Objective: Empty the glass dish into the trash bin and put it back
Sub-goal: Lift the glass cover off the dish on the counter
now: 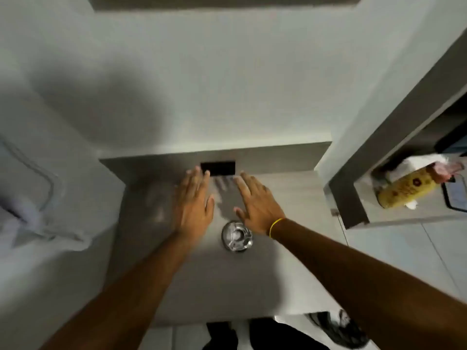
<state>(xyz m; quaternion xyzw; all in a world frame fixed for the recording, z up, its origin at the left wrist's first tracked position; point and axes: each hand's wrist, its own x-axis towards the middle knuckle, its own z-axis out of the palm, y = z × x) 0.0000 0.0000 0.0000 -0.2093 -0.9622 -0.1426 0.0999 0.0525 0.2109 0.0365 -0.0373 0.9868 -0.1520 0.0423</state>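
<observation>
while both hands' fingers splayed, empty: round glass dish [236, 236] upright on counter [265, 279]

I have both bare forearms stretched forward and converging toward the middle of my view. My left hand [193, 205] lies palm down with the fingers straight and close together, thumb tucked alongside, gripping nothing. My right hand [255, 203] is also palm down, fingers extended and slightly spread, thumb angled inward toward the left hand, empty too. A thin yellow band [275, 226] circles my right wrist. The two hands sit near each other without touching.
</observation>
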